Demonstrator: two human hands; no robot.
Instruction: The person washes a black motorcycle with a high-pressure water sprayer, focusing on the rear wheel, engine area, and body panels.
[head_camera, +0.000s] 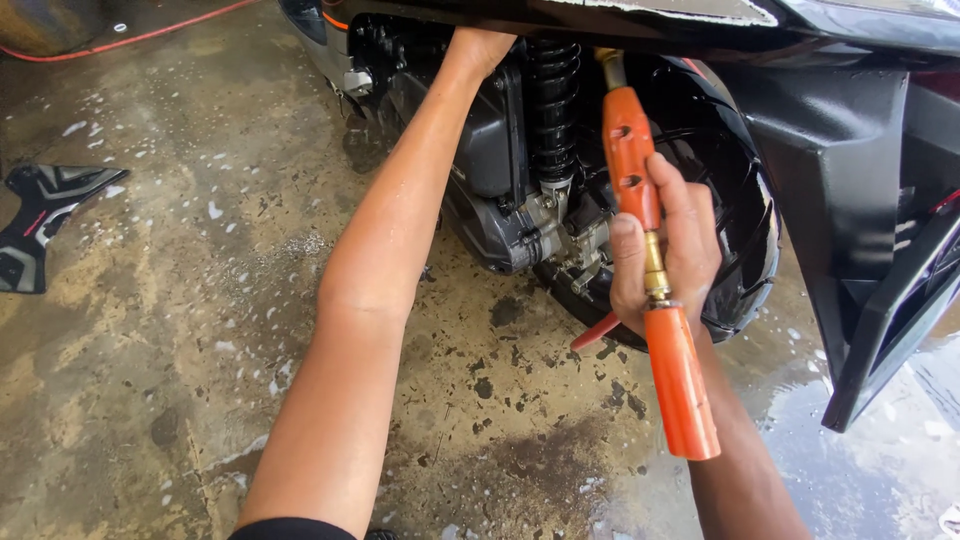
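A black scooter (860, 200) is filling the far right of the view, its rear wheel (730, 230), coiled shock absorber (553, 100) and grey engine casing (500, 200) exposed to the camera. Below it, the concrete floor (150, 350) is lying wet and stained, with flecks of white foam scattered across it and a puddle spreading near the right edge. A loose black body panel (40, 225) is resting on the floor at the far left, and a red hose (130, 38) is trailing across the far left corner.

The person's left hand (478, 48) is reaching far up under the scooter's bodywork beside the engine; its fingers are hidden by the panel, so whether it is gripping anything cannot be told. The right hand (665, 255) is wrapped closed around an orange spray lance (650, 250), with the thumb across the brass fitting and the red trigger lever poking out below the palm. The lance is pointing up and away, its nozzle near the top of the shock absorber.

No water appears to be leaving the nozzle. Judging by the foam on the floor and the wet sheen on the tyre, the washing is probably well underway, with the engine area being worked on now.
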